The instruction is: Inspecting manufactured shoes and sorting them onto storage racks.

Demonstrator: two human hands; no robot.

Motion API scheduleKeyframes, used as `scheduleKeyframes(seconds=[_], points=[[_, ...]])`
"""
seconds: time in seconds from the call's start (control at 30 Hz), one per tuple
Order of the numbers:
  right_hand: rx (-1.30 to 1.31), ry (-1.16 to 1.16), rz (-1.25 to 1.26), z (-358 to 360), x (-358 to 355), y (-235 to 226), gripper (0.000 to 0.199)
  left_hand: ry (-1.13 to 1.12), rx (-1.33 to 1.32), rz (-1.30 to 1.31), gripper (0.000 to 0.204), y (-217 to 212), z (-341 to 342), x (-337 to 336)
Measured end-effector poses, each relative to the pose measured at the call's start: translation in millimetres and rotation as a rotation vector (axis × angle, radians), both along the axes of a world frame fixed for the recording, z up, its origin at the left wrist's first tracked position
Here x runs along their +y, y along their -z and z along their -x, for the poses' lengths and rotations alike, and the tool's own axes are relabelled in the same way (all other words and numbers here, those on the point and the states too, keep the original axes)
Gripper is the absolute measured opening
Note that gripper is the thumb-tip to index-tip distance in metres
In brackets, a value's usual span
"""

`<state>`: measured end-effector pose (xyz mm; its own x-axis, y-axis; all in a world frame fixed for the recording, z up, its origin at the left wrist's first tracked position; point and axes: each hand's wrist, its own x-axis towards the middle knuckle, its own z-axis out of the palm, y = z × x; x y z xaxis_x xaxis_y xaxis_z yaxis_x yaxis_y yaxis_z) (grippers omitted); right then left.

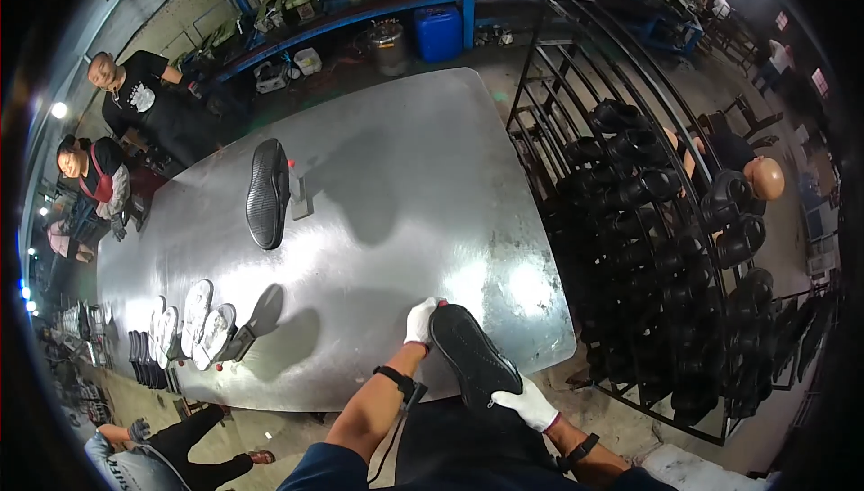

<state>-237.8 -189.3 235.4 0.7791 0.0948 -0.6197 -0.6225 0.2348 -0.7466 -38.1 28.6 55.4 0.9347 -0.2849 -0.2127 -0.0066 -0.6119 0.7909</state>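
A black shoe [468, 353] is held over the near edge of the metal table, its stitched sole side facing up. My left hand [421, 322], in a white glove, grips its far end, where a small red spot shows. My right hand [528, 404], also gloved in white, is closed round the near end; its fingers under the shoe are hidden. Farther off, another black shoe [267, 194] sits with its ridged sole in sight, against a metal stand [300, 196] with a red knob. White sole-shaped pieces [197, 315] stand at the table's left side.
A tall metal rack [621, 212] full of black shoes stands close on the right. The metal table [405, 221] spreads ahead of me. Co-workers are at the left, the lower left and behind the rack. A blue drum [438, 34] sits beneath the far bench.
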Motion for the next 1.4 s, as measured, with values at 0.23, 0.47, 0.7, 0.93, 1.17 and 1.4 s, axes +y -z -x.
scheduleKeyframes(seconds=[0.23,0.47,0.7,0.93,1.17,1.4], points=[[-0.55,-0.413,0.93,-135.3,69.9,-90.6,0.091,-0.397,0.317,0.375,0.034,-12.8,-23.4,-11.7],[-0.882,-0.107,1.157,-79.8,60.5,-52.5,0.07,-0.574,0.128,0.808,0.038,-160.5,25.7,-36.7],[-1.144,-0.255,0.971,46.1,-15.5,-47.7,0.06,-0.064,-0.238,0.567,0.042,-160.4,125.1,-38.6],[-1.272,0.078,1.207,-22.9,-73.0,-96.9,0.06,-0.62,0.286,0.934,0.059,-117.6,10.2,-39.1],[-0.613,0.201,1.053,-10.1,-12.6,8.3,0.051,-0.946,0.574,1.083,0.04,-32.1,-1.2,-41.0],[-0.531,-0.138,0.821,-15.1,30.3,7.4,0.052,-0.487,0.515,0.971,0.061,-78.8,99.1,-0.1]])
